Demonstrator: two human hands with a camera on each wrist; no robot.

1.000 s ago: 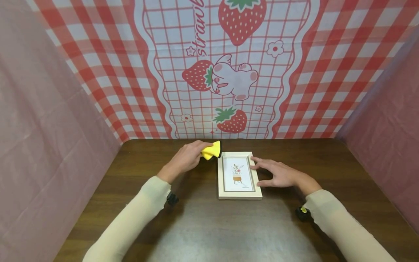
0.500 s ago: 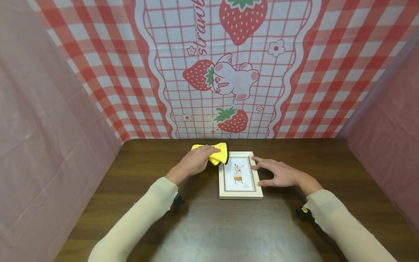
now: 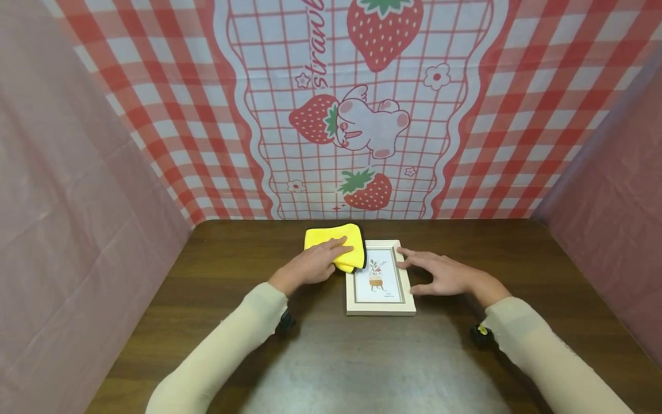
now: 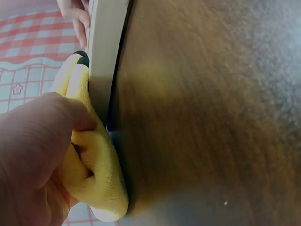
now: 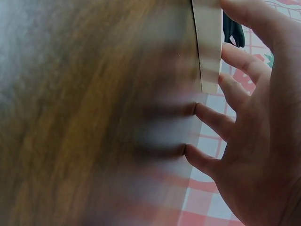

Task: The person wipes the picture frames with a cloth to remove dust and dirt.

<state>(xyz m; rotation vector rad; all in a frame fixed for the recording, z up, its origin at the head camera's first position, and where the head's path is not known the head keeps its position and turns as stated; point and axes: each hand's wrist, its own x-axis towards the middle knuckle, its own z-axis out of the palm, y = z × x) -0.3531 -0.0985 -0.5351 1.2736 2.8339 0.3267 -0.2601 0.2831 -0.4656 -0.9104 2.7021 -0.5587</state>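
A cream picture frame (image 3: pixel 380 309) with a potted-plant print lies flat on the table. Folded yellow cloth (image 3: pixel 327 234) with dark edging covers its upper left corner and some of the table beside it. My left hand (image 3: pixel 312 264) holds this cloth, fingers laid over the top; in the left wrist view the thumb presses into the soft folds of the cloth (image 4: pixel 101 165). At the frame's right side, my right hand (image 3: pixel 445 275) touches the edge with thumb and fingertips. The right wrist view has its fingers spread, the two lowest reaching the tabletop.
The brown wooden table (image 3: pixel 331 362) ends at a red-and-white checked strawberry curtain (image 3: pixel 362 115) behind. Pink cloth walls (image 3: pixel 77 201) stand on both sides. Dark wrist devices (image 3: pixel 482 334) sit under the cuffs.
My left hand has moved right and slightly toward me, bringing the yellow cloth from beside the frame onto its upper left corner. The cloth looks more spread out. The right hand stays put.
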